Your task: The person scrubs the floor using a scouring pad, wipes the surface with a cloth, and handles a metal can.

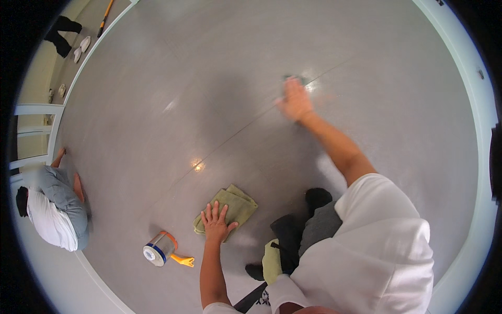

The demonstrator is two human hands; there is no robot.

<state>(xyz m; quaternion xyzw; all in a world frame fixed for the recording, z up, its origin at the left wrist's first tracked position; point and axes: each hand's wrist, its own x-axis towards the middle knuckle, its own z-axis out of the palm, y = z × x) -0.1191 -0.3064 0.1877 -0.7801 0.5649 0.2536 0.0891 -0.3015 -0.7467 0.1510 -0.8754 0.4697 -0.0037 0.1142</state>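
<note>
My right hand (296, 102) is stretched far forward, palm down on the grey floor, slightly blurred by motion. A small dark green pad (294, 78) shows at its fingertips, mostly hidden under the hand. Closer to me, my left hand (215, 225) lies flat with spread fingers on a folded olive-green cloth (238, 205). A thin dark line (235, 134) runs diagonally across the floor from near the right hand toward the lower left.
Left of my left hand lies a tape-like roll (158, 249) with a blue band and a yellow handle-like part (182, 260). Another person (57, 209) crouches by the left wall. White baseboard (467, 99) edges the floor. Beyond the left edge are shoes (81, 48) and someone's dark-trousered legs (61, 34).
</note>
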